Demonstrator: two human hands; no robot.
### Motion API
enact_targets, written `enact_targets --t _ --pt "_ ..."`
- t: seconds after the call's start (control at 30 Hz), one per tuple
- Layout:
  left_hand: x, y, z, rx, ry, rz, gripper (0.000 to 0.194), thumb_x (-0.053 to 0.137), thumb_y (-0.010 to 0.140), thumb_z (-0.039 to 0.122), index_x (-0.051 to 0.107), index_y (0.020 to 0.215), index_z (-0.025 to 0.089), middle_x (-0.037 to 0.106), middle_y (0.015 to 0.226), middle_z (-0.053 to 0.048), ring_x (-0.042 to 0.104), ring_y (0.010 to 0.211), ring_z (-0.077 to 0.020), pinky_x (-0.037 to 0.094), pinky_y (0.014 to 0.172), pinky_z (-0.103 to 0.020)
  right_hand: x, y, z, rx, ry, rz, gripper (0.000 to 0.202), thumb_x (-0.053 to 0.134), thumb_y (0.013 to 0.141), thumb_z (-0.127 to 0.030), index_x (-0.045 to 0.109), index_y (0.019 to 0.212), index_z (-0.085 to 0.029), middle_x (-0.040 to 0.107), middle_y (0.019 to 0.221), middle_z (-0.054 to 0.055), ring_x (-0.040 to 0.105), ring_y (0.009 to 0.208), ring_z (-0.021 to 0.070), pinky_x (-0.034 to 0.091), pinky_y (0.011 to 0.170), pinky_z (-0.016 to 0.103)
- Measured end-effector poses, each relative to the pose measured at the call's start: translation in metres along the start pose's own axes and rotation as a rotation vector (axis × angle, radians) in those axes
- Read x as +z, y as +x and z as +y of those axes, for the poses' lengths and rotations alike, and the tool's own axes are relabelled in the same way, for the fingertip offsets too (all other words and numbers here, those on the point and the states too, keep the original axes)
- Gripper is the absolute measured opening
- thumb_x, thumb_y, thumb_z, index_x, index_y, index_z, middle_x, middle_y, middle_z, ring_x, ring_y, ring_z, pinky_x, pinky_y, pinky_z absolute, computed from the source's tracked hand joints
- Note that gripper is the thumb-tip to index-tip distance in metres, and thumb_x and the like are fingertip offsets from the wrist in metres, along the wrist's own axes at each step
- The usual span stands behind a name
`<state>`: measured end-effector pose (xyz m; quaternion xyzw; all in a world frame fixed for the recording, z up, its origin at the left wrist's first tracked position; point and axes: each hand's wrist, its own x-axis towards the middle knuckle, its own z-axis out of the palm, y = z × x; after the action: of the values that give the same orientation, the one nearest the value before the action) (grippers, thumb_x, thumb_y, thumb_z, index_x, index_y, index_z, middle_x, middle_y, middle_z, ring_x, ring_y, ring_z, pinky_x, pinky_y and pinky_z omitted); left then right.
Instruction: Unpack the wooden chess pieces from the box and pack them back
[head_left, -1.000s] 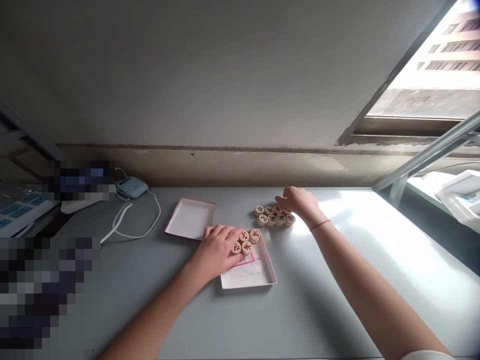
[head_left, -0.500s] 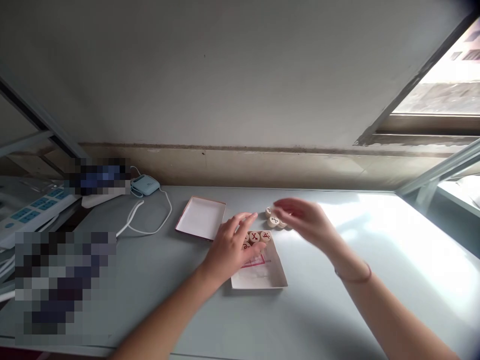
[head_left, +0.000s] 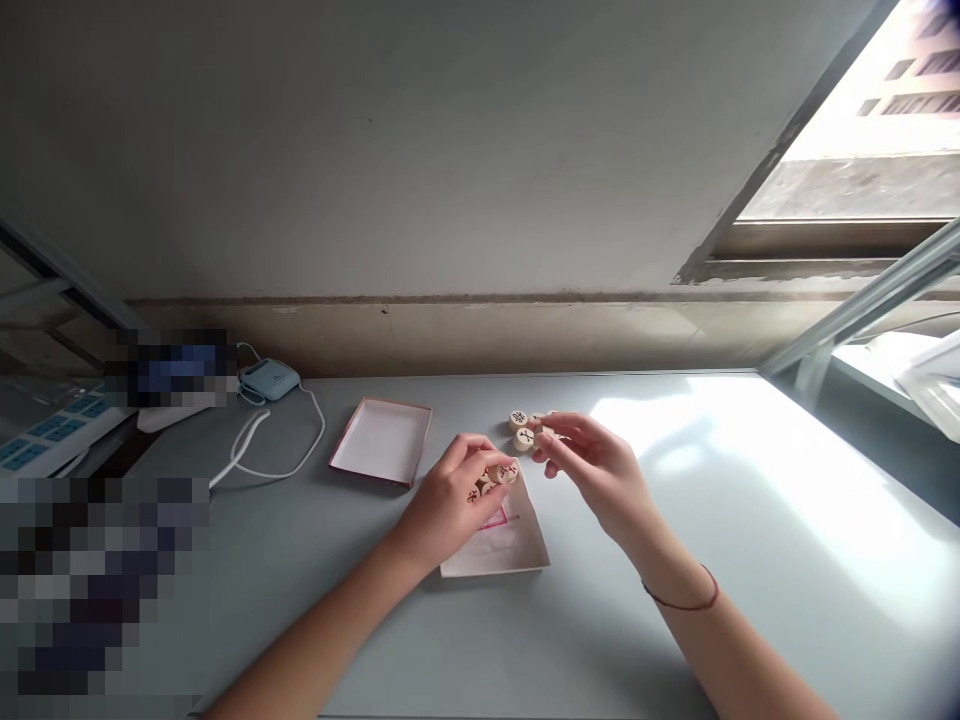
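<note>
"How did the grip of the left hand (head_left: 448, 492) stand?"

"Its fingertips and thumb bent round one of the red-marked pieces (head_left: 508, 472) in the box (head_left: 534, 545). I couldn't tell whether they pinched it or only steadied it."

"And the right hand (head_left: 600, 465)?"

"Thumb and fingers were curled close together beside the black-marked pieces (head_left: 524, 439), which sat on the counter (head_left: 420, 640) just past the box's far right corner. Something pale showed by the fingertips, but I couldn't tell whether a piece was caught there or lay behind."

"Which step did you take it for?"

"Handling pieces singly, I judged: the left hand tended those in the box, the right worked at those outside."

"What did the next move call for?"

"A sure pinch on one piece without nudging its neighbours, I thought, and some room between two hands so near each other."

"And their pose?"

"Both forearms reached forward and angled inward. The left palm faced down over the box; the right was turned inward, a thin bracelet (head_left: 679, 608) round its wrist."
</note>
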<state>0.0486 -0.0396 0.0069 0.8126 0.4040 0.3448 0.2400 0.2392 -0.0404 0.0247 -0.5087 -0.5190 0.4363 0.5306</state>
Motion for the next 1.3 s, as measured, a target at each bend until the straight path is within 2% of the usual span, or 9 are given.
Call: enact_targets --t 0.1,0.2,0.3,0.4,0.53,0.7,0.87,1.1,1.3 --pt "0.008 -0.002 0.001 0.042 0.082 -0.070 0.006 0.060 0.087 0.020 0.063 0.091 0.023 0.064 0.106 -0.002 0.065 0.090 -0.0154 0.050 0.083 -0.032 -0.008 0.002 0.001 0.048 0.009 0.064 0.034 0.073 0.073 -0.046 0.064 0.091 -0.019 0.069 0.096 0.010 0.064 0.071 0.0165 0.055 0.057 0.029" --pt "0.017 -0.003 0.000 0.132 0.240 -0.125 0.005 0.059 0.086 0.018 0.062 0.083 0.022 0.070 0.097 -0.001 0.063 0.098 -0.0194 0.042 0.087 -0.039 -0.012 0.001 0.003 0.066 -0.014 0.034 0.034 0.073 0.072 -0.046 0.063 0.092 -0.020 0.068 0.096 0.009 0.064 0.074 0.0171 0.056 0.061 0.031" --pt "0.024 -0.004 0.000 0.166 0.378 -0.152 0.011 0.054 0.090 0.018 0.061 0.083 0.022 0.072 0.095 0.000 0.060 0.102 -0.0202 0.037 0.085 -0.040 -0.014 -0.001 0.005 0.019 -0.091 -0.091 0.026 0.068 0.077 -0.042 0.064 0.092 -0.021 0.065 0.098 0.007 0.063 0.078 0.0167 0.057 0.067 0.033" --pt "0.026 -0.004 -0.001 0.162 0.480 -0.144 0.008 0.054 0.090 0.020 0.062 0.089 0.022 0.069 0.107 -0.002 0.058 0.103 -0.0215 0.037 0.084 -0.040 -0.014 -0.005 0.005 -0.084 -0.288 -0.273 0.016 0.060 0.083 -0.033 0.064 0.095 -0.023 0.063 0.098 0.005 0.061 0.078 0.0148 0.056 0.070 0.032" --pt "0.016 -0.002 -0.007 0.122 0.481 -0.087 0.018 0.065 0.085 0.036 0.061 0.095 0.022 0.065 0.110 -0.006 0.056 0.102 -0.0244 0.040 0.082 -0.039 -0.008 -0.012 0.006 -0.191 -0.658 -0.370 0.007 0.058 0.081 -0.018 0.059 0.087 -0.023 0.061 0.084 0.002 0.057 0.073 0.0149 0.050 0.062 0.029" --pt "-0.003 -0.004 -0.022 0.086 0.415 -0.103 0.028 0.064 0.084 0.038 0.059 0.107 0.022 0.062 0.112 -0.007 0.055 0.105 -0.0251 0.044 0.088 -0.039 0.004 -0.019 0.016 -0.370 -0.932 -0.412 0.015 0.051 0.080 -0.006 0.054 0.075 -0.020 0.058 0.079 0.003 0.055 0.071 0.0163 0.047 0.066 0.031" --pt "-0.009 -0.007 -0.028 0.067 0.361 -0.205 0.046 0.063 0.084 0.049 0.055 0.120 0.023 0.061 0.118 -0.008 0.057 0.108 -0.0252 0.047 0.091 -0.039 0.010 -0.019 0.031 -0.461 -1.036 -0.414 0.017 0.048 0.080 -0.003 0.050 0.078 -0.020 0.056 0.086 0.005 0.051 0.066 0.0157 0.046 0.062 0.031" --pt "-0.003 -0.008 -0.030 0.000 0.356 -0.158 0.028 0.055 0.090 0.037 0.060 0.114 0.024 0.064 0.113 -0.007 0.061 0.102 -0.0231 0.048 0.089 -0.040 0.008 -0.015 0.024 -0.337 -0.893 -0.433 0.010 0.055 0.085 -0.014 0.051 0.078 -0.021 0.055 0.084 0.003 0.052 0.065 0.0139 0.048 0.058 0.028" --pt "-0.002 -0.010 -0.030 0.006 0.322 -0.204 0.049 0.065 0.082 0.049 0.055 0.123 0.025 0.060 0.121 -0.008 0.057 0.108 -0.0275 0.048 0.092 -0.044 -0.003 0.003 0.026 -0.355 -0.811 -0.189 0.011 0.049 0.091 -0.028 0.058 0.092 -0.022 0.060 0.093 0.006 0.053 0.061 0.0124 0.046 0.056 0.027"
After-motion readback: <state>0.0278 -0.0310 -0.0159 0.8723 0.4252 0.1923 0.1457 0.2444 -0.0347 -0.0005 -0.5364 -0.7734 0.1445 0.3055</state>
